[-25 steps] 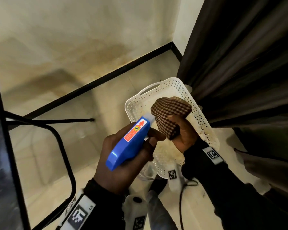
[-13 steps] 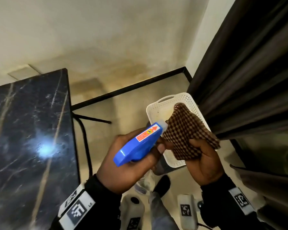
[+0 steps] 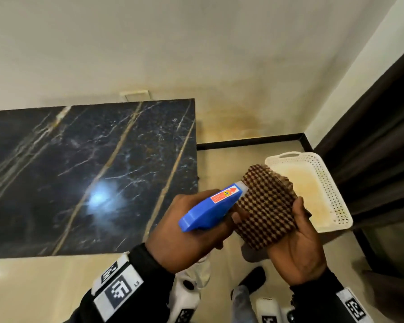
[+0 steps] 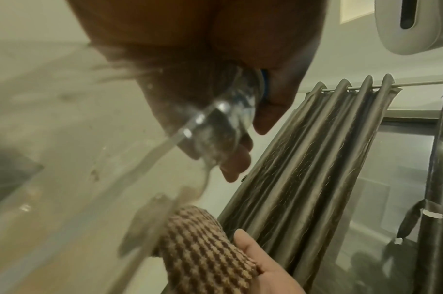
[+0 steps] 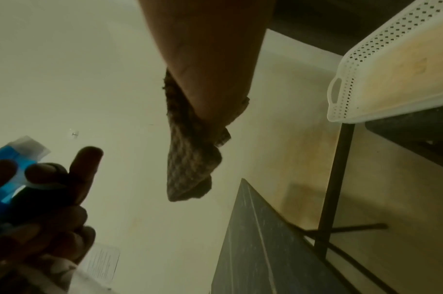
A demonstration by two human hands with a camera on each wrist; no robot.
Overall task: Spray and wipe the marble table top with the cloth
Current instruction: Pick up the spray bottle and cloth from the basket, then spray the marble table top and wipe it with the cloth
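Observation:
A dark marble table top [image 3: 84, 173] with pale veins fills the left of the head view. My left hand [image 3: 194, 231] grips a spray bottle with a blue head [image 3: 210, 209], its nozzle pointing right at the cloth. My right hand [image 3: 296, 234] holds a brown checked cloth [image 3: 266, 206] with the thumb over its right edge. Both hands are in the air, to the right of the table's near right corner. In the left wrist view the clear bottle body [image 4: 215, 127] sits between my fingers, with the cloth [image 4: 205, 252] below. In the right wrist view the cloth [image 5: 190, 159] hangs from my hand.
A white perforated basket [image 3: 331, 183] stands on the floor at the right, beside a dark curtain [image 3: 371, 127]. A pale wall lies behind the table, with a black skirting [image 3: 250, 143] at its foot. The table's black metal legs [image 5: 333, 179] show in the right wrist view.
The view has swung left, bringing the whole marble top into sight. Both hands came up and away from the basket, and the cloth now lies spread in my right hand.

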